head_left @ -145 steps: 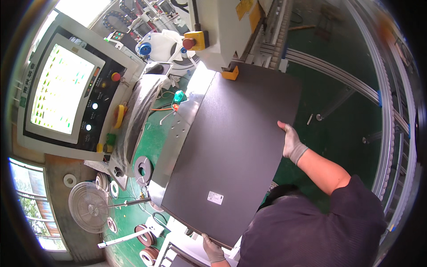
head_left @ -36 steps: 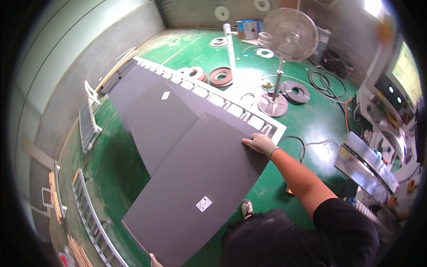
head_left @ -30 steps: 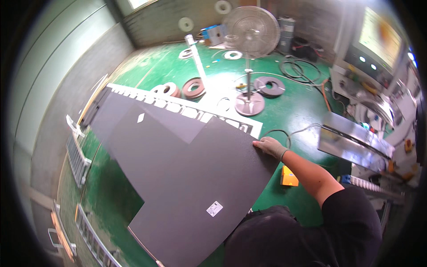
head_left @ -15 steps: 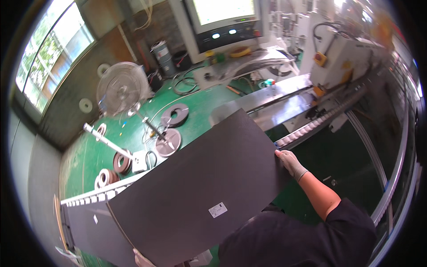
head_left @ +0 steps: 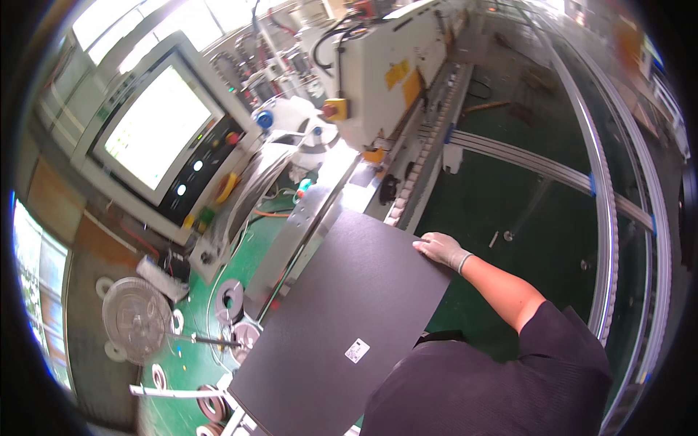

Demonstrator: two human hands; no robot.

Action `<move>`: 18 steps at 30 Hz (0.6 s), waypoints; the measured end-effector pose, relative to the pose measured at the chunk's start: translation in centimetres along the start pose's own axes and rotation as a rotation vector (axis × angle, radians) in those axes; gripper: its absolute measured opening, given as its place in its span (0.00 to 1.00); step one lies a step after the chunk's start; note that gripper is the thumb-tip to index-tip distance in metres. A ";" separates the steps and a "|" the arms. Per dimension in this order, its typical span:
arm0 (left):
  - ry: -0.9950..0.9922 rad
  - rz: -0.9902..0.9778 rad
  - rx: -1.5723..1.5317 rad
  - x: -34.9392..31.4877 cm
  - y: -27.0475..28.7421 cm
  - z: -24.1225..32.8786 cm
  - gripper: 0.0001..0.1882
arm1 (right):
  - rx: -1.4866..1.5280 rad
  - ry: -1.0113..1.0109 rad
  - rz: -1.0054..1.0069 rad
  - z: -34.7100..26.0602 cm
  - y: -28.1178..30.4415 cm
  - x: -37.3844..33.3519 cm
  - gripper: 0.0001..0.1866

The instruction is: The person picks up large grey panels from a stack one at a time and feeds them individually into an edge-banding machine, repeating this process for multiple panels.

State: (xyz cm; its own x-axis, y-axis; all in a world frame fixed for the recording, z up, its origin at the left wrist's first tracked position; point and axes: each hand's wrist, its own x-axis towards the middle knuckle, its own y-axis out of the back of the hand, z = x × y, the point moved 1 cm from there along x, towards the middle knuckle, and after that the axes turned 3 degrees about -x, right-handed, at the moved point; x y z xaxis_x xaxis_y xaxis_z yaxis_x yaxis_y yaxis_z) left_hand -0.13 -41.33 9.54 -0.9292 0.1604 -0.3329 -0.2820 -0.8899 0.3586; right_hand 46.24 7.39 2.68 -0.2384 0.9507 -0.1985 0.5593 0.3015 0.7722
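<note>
A: Far left of the frame, what is listed?
B: One window [head_left: 42, 291], bright. Beside it, lower left, one pedestal fan [head_left: 137, 320] with a round wire guard.
A: Upper left?
B: One console screen [head_left: 158, 127], lit, in a pale tilted housing; buttons along its right side.
A: Continuing rightward, on the green floor?
B: Ring-shaped rolls, one grey roll [head_left: 229, 301] among them. Next, one metal ledge [head_left: 289, 240], bare and shiny, set aslant.
A: Lower centre?
B: One dark panel [head_left: 327, 312], flat, rectangular, set aslant; white printed label [head_left: 357, 350] on its upper face. Its upper end overlaps the ledge in view; contact cannot be told.
A: The left hand?
B: Outside the frame; its state cannot be told.
A: Upper centre?
B: One pale machine [head_left: 389, 80], a roller track [head_left: 423, 156] running along its right side.
A: The right hand [head_left: 441, 249]?
B: Right of centre, in a thin pale glove, grasping the panel by its upper-right edge.
A: Far right?
B: Metal rails [head_left: 595, 189], curving down the frame.
</note>
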 end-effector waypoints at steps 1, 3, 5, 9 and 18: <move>0.003 -0.026 0.001 0.0 -1.4 0.5 0.34 | 0.003 -0.024 0.018 0.5 0.0 0.3 0.26; 0.018 -0.071 -0.001 0.3 -3.6 0.7 0.34 | 0.011 -0.063 0.034 1.1 -0.3 0.8 0.26; 0.044 -0.120 0.016 0.4 -6.1 1.7 0.34 | 0.085 -0.097 0.095 1.0 2.8 0.1 0.26; 0.065 -0.211 0.013 1.0 -9.5 2.1 0.34 | 0.623 -0.189 0.634 5.2 -2.6 0.4 0.27; 0.192 -0.285 0.023 0.0 -11.8 2.4 0.35 | 1.511 -0.640 0.110 -5.0 -11.0 -4.0 0.36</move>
State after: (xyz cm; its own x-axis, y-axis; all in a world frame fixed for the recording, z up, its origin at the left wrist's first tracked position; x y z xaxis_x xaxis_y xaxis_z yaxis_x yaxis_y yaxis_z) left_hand 2.66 -29.84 7.40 -0.7512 0.3160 -0.5795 -0.5312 -0.8105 0.2467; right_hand 37.09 -0.05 -1.99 -0.0156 0.7288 -0.6846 0.8624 -0.3367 -0.3781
